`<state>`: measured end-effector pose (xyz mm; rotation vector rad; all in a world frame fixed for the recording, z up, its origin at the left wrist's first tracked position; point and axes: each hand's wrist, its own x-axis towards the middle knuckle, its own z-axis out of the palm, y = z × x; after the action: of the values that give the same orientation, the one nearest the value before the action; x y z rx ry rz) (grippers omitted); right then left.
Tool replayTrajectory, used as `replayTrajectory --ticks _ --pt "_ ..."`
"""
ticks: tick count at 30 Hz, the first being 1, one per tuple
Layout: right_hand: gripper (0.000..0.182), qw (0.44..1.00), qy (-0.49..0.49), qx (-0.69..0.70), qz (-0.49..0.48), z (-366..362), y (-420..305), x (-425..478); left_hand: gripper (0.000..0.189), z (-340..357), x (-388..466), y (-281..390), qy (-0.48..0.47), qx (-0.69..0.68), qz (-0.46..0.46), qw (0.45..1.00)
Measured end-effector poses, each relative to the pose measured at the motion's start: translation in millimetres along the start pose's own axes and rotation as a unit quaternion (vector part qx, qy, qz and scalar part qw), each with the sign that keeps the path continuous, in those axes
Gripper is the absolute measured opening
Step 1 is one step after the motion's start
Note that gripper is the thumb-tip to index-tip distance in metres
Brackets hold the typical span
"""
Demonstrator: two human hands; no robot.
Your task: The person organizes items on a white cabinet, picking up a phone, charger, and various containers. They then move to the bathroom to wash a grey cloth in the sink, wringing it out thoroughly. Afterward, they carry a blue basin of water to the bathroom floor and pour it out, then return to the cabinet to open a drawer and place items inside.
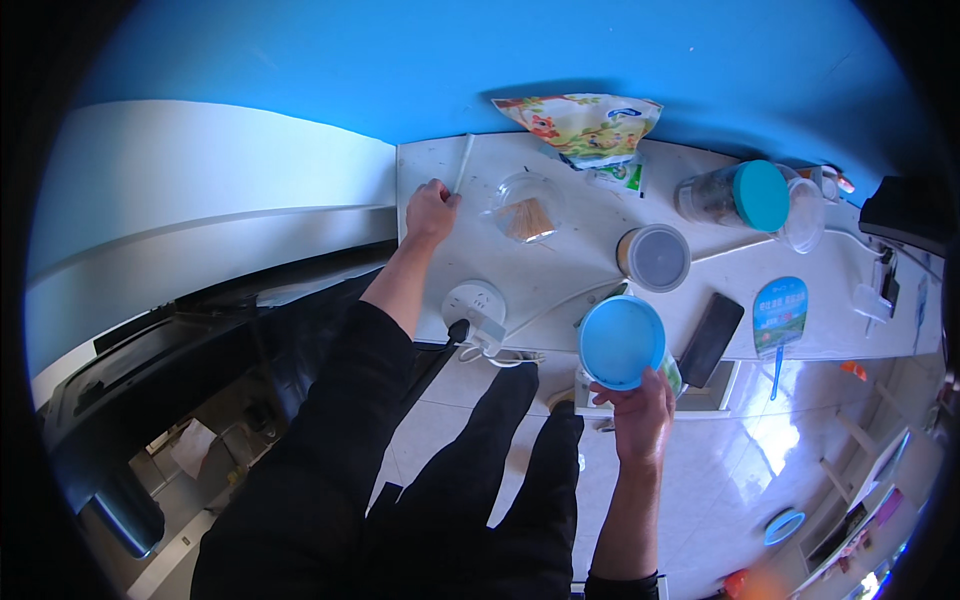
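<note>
My left hand point(433, 211) is over the left end of the white tabletop point(562, 285), its fingers closed on the end of a thin pale stick point(465, 161). To its right lies a clear round plastic container with wooden toothpicks point(529, 217). In my right hand point(643, 411) is a round blue plastic lid point(621, 341), held by its lower rim at the front edge of the table. Beyond the lid stands a jar with a grey lid point(658, 257). A dark smartphone point(711, 339) lies to the right of the blue lid.
A round power socket point(474, 306) with plugs and cords sits at the front left. At the back are a patterned pouch point(589, 127) and a jar with a teal lid point(760, 196). A blue hand fan point(780, 315) overhangs the front edge, near an open drawer point(720, 390).
</note>
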<state>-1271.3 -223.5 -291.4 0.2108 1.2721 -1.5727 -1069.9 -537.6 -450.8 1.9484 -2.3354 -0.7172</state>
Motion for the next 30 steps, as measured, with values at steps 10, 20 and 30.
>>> replayTrajectory --ticks 10,20,30 --pt "0.037 0.993 -0.007 -0.111 0.04 10.5 -8.3 -11.0 0.012 -52.8 -109.3 64.1 -0.053 -0.387 0.037 0.92" --pt "0.033 0.899 -0.189 -0.288 0.271 -107.1 -0.1 -112.2 0.009 -58.1 -243.8 128.0 -0.513 -0.3 0.188 0.782" --pt "0.031 0.944 0.065 -0.191 0.26 -216.8 24.5 -198.3 0.011 45.0 -362.9 225.5 -0.544 -0.288 0.144 0.775"
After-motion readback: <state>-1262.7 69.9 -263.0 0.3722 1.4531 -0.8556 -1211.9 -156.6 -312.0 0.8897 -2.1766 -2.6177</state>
